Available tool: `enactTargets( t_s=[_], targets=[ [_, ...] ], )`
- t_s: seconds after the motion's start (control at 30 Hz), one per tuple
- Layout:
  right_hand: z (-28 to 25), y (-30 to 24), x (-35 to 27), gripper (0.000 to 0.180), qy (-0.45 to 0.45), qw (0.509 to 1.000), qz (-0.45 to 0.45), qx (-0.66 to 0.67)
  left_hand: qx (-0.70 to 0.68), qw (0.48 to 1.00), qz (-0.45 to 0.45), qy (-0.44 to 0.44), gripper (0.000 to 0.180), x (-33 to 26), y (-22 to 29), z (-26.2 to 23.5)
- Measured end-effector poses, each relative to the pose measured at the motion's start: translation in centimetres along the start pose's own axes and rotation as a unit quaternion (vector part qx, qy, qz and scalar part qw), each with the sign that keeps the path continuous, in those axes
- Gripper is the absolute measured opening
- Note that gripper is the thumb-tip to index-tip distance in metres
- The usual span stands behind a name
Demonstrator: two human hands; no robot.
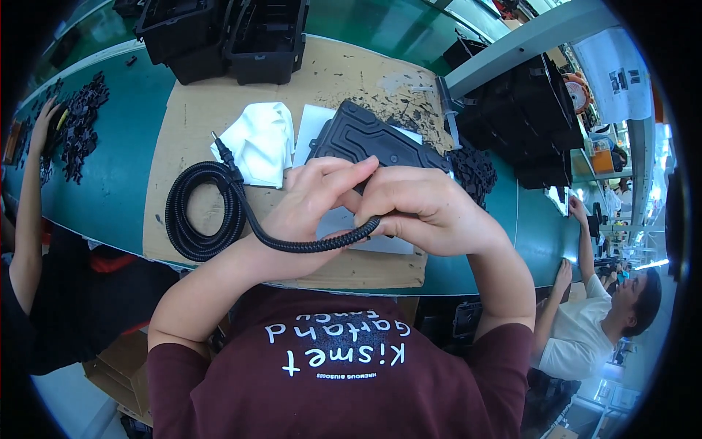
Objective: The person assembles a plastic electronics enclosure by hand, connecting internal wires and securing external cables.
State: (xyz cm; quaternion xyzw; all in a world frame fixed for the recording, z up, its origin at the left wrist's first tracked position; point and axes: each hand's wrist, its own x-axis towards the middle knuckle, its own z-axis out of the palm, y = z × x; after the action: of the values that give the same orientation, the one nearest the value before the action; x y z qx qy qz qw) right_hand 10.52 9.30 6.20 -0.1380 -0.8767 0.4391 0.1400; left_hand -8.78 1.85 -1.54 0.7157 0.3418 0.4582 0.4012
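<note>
Both hands, left hand & right hand, pinch corrugated black cable end at black housing; fitting step underway, next needs firm seating push.

Near end of corrugated black cable hidden btwn left hand and right hand; can't tell what fingertips pinch. Lower part of black plastic cover behind both hands. White paper sheet mostly under cover. Black bins beyond cover cut off at top edge.
</note>
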Motion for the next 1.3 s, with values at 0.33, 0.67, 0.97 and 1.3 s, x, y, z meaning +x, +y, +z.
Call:
enactTargets(
  t_s=[0.33, 0.67, 0.97, 1.3],
  targets=[
    [4.4, -1.5, -3.0, 0.026, 0.142, 0.936, -0.039, -0.319, 0.178, 0.98, 0.064, 0.064, 0.104, -1.7, 0.7, 3.1],
    [1.0, -1.8, -4.6, 0.025, 0.289, 0.911, -0.12, -0.268, -0.023, 0.934, 0.042, -0.355, 0.071, -3.4, 11.5, -2.5],
    [1.5, -0.7, -7.4, 0.017, 0.283, 0.927, -0.063, -0.24, 0.18, 0.975, -0.126, 0.009, 0.082, 2.0, -0.6, -7.6],
    [1.8, -1.1, -7.1, 0.025, 0.192, 0.898, -0.062, -0.391, 0.131, 0.984, -0.103, -0.066, 0.111, 5.4, -5.4, -4.5]
  ],
)
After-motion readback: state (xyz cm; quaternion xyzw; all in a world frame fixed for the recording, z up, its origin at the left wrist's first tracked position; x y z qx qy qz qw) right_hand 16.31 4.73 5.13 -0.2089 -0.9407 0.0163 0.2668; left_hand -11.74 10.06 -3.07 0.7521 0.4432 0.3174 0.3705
